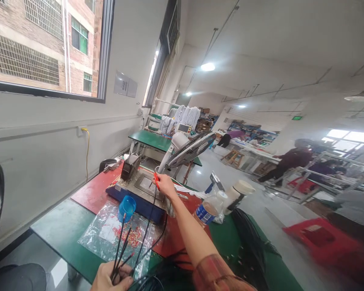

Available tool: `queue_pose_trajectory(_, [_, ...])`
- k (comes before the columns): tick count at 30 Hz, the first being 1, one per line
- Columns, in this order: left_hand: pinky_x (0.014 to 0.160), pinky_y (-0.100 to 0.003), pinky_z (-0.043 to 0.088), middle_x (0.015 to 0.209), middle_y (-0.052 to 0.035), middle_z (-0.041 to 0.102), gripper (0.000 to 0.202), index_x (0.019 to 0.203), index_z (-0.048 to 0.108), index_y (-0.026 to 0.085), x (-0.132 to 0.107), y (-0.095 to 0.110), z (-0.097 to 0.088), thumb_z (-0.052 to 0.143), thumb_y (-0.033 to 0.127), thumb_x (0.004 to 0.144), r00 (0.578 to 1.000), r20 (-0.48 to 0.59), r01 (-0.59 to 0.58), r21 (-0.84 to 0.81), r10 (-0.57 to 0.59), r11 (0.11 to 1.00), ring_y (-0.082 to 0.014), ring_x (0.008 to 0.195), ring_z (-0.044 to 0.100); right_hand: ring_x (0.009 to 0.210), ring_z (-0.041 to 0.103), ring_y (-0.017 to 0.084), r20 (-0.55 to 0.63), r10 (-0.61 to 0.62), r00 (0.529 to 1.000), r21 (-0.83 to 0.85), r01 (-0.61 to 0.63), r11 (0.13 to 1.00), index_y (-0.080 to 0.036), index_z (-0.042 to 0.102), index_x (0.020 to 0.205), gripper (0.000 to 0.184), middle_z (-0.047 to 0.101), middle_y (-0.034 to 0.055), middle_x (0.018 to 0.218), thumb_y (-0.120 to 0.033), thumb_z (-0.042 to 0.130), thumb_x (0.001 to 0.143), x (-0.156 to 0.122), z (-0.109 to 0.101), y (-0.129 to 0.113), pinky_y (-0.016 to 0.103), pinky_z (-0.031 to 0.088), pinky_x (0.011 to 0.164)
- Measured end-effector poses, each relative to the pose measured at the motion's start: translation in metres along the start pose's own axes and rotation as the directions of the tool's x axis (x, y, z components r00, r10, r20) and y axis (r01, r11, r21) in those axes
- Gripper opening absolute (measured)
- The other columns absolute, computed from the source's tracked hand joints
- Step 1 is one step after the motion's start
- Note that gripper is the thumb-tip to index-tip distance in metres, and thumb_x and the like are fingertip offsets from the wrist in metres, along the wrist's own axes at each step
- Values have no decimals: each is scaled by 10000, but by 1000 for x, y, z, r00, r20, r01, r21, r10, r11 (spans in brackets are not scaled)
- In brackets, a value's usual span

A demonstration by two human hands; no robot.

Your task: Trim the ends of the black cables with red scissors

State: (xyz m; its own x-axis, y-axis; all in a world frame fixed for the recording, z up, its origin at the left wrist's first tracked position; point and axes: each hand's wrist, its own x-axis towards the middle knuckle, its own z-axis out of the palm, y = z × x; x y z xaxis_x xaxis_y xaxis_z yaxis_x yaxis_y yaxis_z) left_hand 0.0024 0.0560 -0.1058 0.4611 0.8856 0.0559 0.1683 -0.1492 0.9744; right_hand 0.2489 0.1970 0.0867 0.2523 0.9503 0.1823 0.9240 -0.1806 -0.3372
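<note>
My left hand is closed around several black cables near the front edge of the table; their short ends stick up, some with reddish or coppery tips. Farther forward, my right hand is closed on a slim red-handled tool, whose working end I cannot make out. One black cable runs from the left hand up to the right hand. Below the right hand lies a blue-based machine with a metal top. Between the hands, a clear plastic bag carries scattered small red and yellow bits beside a blue cup.
A grey fan stands beyond the machine. Right of my forearm are a blue-labelled bottle, a cream-lidded flask and a thick bundle of black cable. A red crate is at the far right. People work in the background.
</note>
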Motion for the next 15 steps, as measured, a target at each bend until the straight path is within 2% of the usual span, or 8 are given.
queue_pose_trajectory(15, [441, -229, 395, 470, 7, 573, 333, 692, 704, 149, 1, 2, 1, 654, 467, 607, 999, -22, 41, -36, -42, 999, -114, 419, 422, 756, 611, 165, 4, 3, 1000, -54, -3, 999, -190, 705, 819, 218, 696, 58, 798, -270, 503, 803, 0, 0, -2, 210, 331, 597])
